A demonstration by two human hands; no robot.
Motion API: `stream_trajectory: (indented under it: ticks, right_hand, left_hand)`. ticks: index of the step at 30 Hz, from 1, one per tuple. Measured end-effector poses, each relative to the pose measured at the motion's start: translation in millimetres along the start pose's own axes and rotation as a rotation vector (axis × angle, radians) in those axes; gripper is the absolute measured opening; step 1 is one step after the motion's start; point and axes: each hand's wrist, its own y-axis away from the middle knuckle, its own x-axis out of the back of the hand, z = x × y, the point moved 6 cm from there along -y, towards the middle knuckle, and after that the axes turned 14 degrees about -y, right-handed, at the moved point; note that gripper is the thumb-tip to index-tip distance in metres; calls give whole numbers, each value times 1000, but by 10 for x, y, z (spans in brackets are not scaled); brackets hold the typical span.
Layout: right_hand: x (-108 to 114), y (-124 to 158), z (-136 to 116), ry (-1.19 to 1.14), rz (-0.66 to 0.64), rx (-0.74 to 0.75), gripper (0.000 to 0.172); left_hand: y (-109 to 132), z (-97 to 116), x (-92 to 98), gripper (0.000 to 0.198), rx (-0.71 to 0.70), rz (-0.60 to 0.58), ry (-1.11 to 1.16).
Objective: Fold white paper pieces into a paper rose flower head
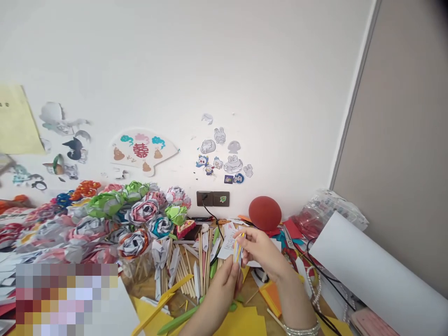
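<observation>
Between my two hands, above the cluttered table, is a small folded bundle of paper (238,248) with white, yellow and bluish-purple edges. My left hand (229,276) pinches its lower end from below. The fingers of my right hand (256,245) close on its upper part, and a beaded bracelet (301,329) circles that wrist. My fingers hide part of the bundle. Just behind lies a white sheet with print (227,243). Beneath my hands are yellow paper sheets (243,322) and a green folded strip (180,322).
Folded paper flowers (143,212) pile up at left. Wooden sticks (187,275) lie near the middle. A red balloon (265,213) rests against the wall, beside scissors (287,235). A large white roll (378,275) and dark cables (327,275) occupy the right. A cord hangs from the wall socket (213,199).
</observation>
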Motion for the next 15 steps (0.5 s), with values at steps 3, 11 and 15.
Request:
stream_trajectory:
  ticks: [3,11,15]
  right_hand:
    - [-71,-58,139,11,-74,-25,36]
    - [-479,-154,543,27,-229,-80,34]
    - [-659,-181,756,30,-191,-81,31]
  left_hand:
    - [127,-103,36,47,40,-94,196]
    - [433,-212,294,42,163,-142,555]
    - [436,-446,465,56,207,55,345]
